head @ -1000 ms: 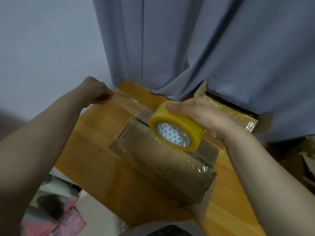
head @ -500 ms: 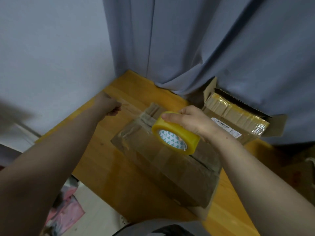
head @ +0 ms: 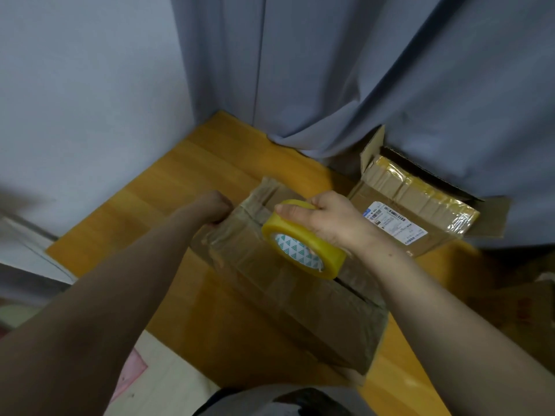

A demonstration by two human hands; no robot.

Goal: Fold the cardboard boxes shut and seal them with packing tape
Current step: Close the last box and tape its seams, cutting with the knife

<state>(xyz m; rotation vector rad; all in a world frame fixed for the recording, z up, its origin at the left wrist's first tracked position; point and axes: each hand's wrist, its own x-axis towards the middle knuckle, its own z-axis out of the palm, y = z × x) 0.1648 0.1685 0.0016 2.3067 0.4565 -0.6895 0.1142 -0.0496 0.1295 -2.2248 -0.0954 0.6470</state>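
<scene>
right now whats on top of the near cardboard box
The yellow tape roll, gripped by the right hand, rests on the near box; the left hand touches its far-left edge. Its contents are hidden.

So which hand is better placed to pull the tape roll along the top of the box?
Right. The right hand grips the tape roll on the box; the left hand is curled at the box's far edge.

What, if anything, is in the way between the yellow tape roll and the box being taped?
Nothing visible. The right hand holds the yellow tape roll right against the top of the near cardboard box. The left hand is at that box's far left edge, clear of the roll.
</scene>
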